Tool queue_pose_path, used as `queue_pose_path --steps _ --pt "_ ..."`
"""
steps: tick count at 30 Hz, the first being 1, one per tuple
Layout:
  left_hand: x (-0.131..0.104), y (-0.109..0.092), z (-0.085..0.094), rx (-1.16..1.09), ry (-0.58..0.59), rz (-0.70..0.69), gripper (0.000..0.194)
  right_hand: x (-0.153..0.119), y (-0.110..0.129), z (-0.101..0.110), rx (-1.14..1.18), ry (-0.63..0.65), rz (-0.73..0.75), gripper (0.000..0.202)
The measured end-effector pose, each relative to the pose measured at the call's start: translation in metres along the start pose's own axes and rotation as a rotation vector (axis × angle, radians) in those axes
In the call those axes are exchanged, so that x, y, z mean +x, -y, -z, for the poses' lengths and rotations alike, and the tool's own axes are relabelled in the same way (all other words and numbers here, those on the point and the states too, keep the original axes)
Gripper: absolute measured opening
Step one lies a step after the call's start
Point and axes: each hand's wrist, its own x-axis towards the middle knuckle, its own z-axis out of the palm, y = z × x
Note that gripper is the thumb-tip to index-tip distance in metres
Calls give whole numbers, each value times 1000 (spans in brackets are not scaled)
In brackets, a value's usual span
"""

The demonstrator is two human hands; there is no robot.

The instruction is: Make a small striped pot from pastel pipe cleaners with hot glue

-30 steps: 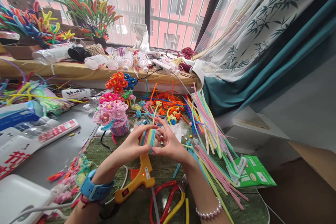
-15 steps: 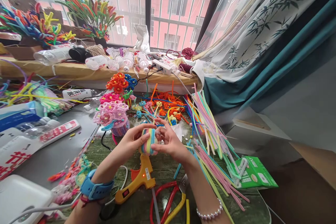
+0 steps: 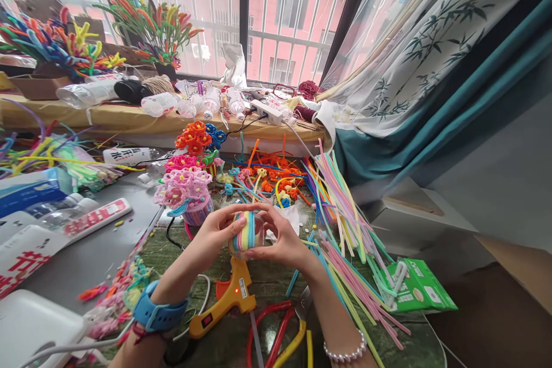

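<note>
Between my two hands is a small clear plastic cup, probably a cut bottle piece, wrapped in pastel pipe cleaners (image 3: 245, 234) in blue, yellow and pink. My left hand (image 3: 221, 231) grips its wrapped side, thumb across the front. The fingers of my right hand (image 3: 276, 234) curl round the clear side, thumb at the lower edge. Just below lies a yellow hot glue gun (image 3: 233, 299) with a lit red light. Red-and-yellow handled scissors or pliers (image 3: 282, 328) rest near my right forearm. A pot of pink pipe-cleaner flowers (image 3: 190, 190) stands left of the hands.
Loose pipe cleaners (image 3: 345, 207) lie in bundles on the right, beside a green packet (image 3: 420, 287). Orange pipe-cleaner pieces (image 3: 276, 164) are heaped behind the hands. A white box-shaped device (image 3: 38, 328) sits at lower left. Plastic bottles (image 3: 159, 103) line the windowsill.
My right-hand fingers have shifted on the cup: the thumb has moved down to the lower edge and the hand has opened wider round it. The left hand keeps its hold.
</note>
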Motion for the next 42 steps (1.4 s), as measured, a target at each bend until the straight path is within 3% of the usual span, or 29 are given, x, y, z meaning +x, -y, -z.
queue_pose_path --steps 4,10,16,20,22,26,30,34,38,42 --pt "0 0 0 -59 -7 26 46 0 0 -2 -64 -56 46 59" --pt "0 1 1 -64 1 22 43 0 3 -3 -148 -77 83 59" --pt "3 3 2 -22 -151 -68 35 0 6 1 -322 -80 249 58" --pt "6 6 5 -13 -207 -97 38 0 11 5 -360 -100 276 32" --pt "7 9 6 75 -261 -137 40 0 15 10 -282 -159 265 11" --pt "11 16 9 412 -317 -228 35 -5 24 22 -172 -413 180 17" --pt "16 22 10 556 -257 -259 18 -36 27 27 -307 -451 30 16" --pt "18 25 8 663 -140 -269 14 -84 22 15 -418 -485 -96 16" --pt "18 24 10 734 -47 -273 19 -124 16 4 -585 -656 -138 16" --pt "15 17 11 937 3 -277 30 -151 13 8 -791 -833 -222 17"
